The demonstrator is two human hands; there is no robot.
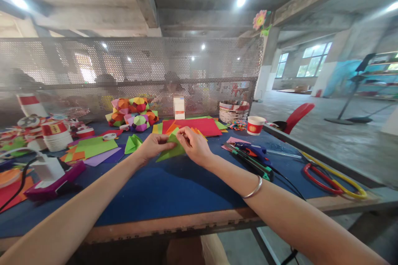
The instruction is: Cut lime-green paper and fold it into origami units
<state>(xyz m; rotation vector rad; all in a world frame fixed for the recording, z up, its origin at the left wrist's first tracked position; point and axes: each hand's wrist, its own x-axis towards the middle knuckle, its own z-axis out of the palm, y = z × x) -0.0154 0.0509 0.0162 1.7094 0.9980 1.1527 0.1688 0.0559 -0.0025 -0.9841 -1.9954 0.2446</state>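
Observation:
A green sheet of paper [169, 152] is held up above the blue tabletop, partly hidden by my fingers. My left hand [155, 147] pinches its left side between thumb and fingers. On its upper right, my right hand [194, 145] has its fingers closed at the paper's edge. Just left of my left hand stands a folded green paper piece [133, 143]. Behind my hands lies a stack of red paper [205, 127], with orange and green sheets around it.
Paper balls [139, 123] sit at the back, near a woven basket [234, 111] and a paper cup [255, 125]. At right lie a glue gun [253, 149], a green-black cutter [248, 161] and scissors [323, 179]. A power strip [56, 182] and stacked cups [56, 136] are at left.

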